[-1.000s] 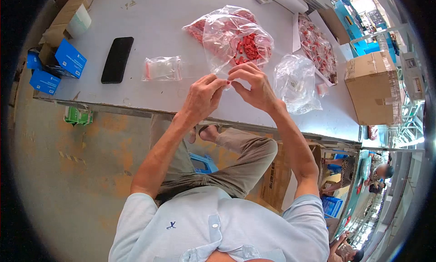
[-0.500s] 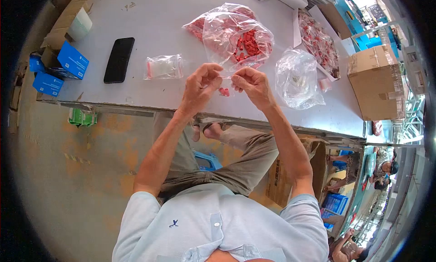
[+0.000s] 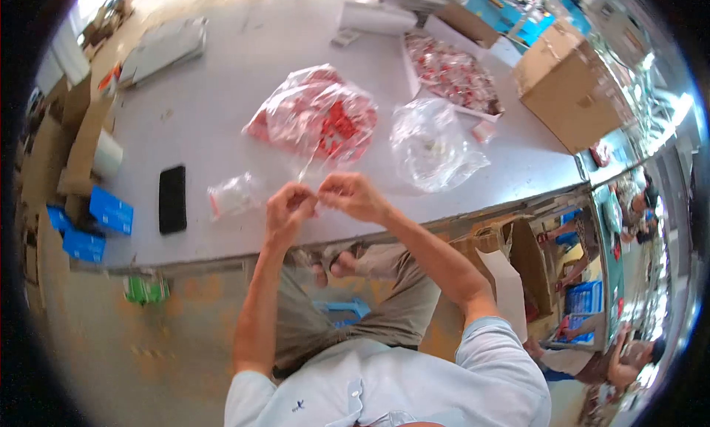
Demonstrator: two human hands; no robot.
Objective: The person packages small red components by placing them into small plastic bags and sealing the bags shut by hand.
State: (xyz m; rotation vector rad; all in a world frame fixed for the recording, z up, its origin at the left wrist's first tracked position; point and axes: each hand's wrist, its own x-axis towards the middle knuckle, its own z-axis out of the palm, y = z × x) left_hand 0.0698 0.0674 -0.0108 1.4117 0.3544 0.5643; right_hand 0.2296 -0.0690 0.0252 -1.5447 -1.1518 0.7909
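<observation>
Near the table's front edge, my left hand (image 3: 289, 211) and my right hand (image 3: 353, 197) are close together, fingers pinched. Between them is a small clear bag (image 3: 316, 211) with a little red in it, mostly hidden by the fingers and blurred. Beyond the hands lies a large clear plastic bag of red pieces (image 3: 318, 120). To its right sits a crumpled clear bag (image 3: 435, 146). Left of my hands is a stack of small clear bags (image 3: 235, 195).
A black phone (image 3: 172, 199) and blue boxes (image 3: 111, 209) are at the left. A tray of small red-filled bags (image 3: 455, 75) stands at the back right, beside a cardboard box (image 3: 569, 86). Other people (image 3: 634, 357) are at the far right.
The view has shifted, so the tabletop things appear lower and further left. My hands are closer together, and the small bag's red pieces are now mostly hidden.
</observation>
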